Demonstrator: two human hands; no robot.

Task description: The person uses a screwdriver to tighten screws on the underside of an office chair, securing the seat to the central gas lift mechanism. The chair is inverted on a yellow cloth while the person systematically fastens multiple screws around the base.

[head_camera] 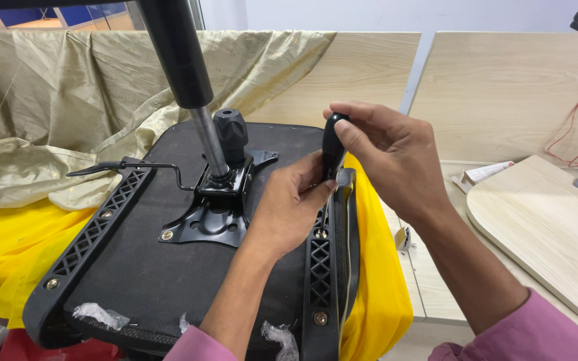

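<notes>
On yellow cloth (8, 254) between wooden partitions (503, 93), both hands, left hand (289, 200) and right hand (389, 154), grip a black-handled screwdriver (333, 144) over an upturned chair seat (148, 267).

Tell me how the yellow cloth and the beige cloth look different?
The yellow cloth is bright and lies under the upturned chair seat; the beige cloth is dull and heaped behind the seat. The yellow cloth hangs over the table edge at right, while the beige cloth is draped against the wooden divider. Both are wrinkled.

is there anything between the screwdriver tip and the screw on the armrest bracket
Nothing visible blocks it. The screwdriver, held by the right hand and steadied by the left hand, runs straight down to the screw on the right bracket.
</notes>
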